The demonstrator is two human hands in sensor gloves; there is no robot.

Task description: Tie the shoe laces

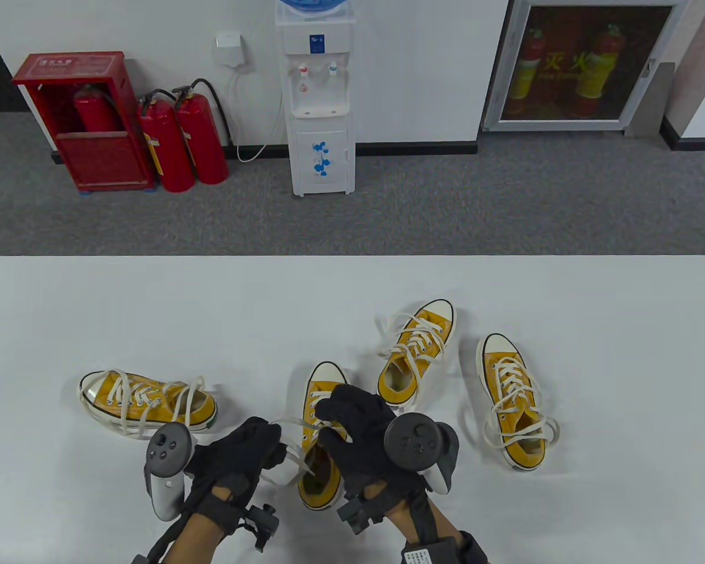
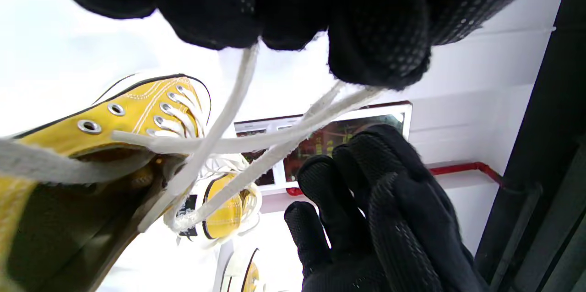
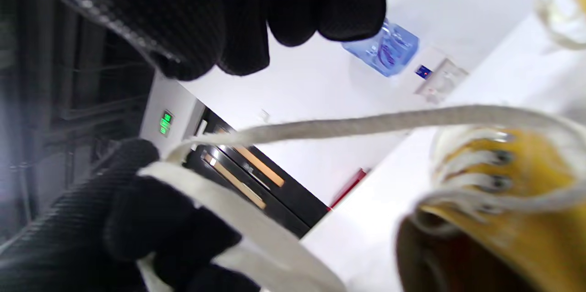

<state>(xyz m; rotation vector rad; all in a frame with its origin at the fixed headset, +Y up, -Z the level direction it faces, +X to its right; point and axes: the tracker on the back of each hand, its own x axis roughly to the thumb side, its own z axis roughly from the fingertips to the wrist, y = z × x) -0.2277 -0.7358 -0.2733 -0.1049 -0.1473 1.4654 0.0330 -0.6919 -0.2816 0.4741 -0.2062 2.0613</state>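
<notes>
A yellow sneaker (image 1: 319, 490) stands near the table's front edge, toe pointing away, its white laces (image 1: 292, 424) loose. My left hand (image 1: 257, 442) is just left of it and pinches two lace strands (image 2: 238, 95) drawn up from the eyelets. My right hand (image 1: 357, 427) hovers over the shoe's tongue with fingers loosely extended and nothing in them. In the left wrist view the shoe (image 2: 137, 104) lies at the left and the right hand (image 2: 366, 209) at the lower right. In the right wrist view the lace (image 3: 366, 122) runs to the left hand (image 3: 137, 219).
Three more yellow sneakers lie on the white table (image 1: 94, 305): one on its side at the left (image 1: 147, 402), one behind the hands (image 1: 418, 352), one at the right (image 1: 512, 399). Their laces spread loosely around them.
</notes>
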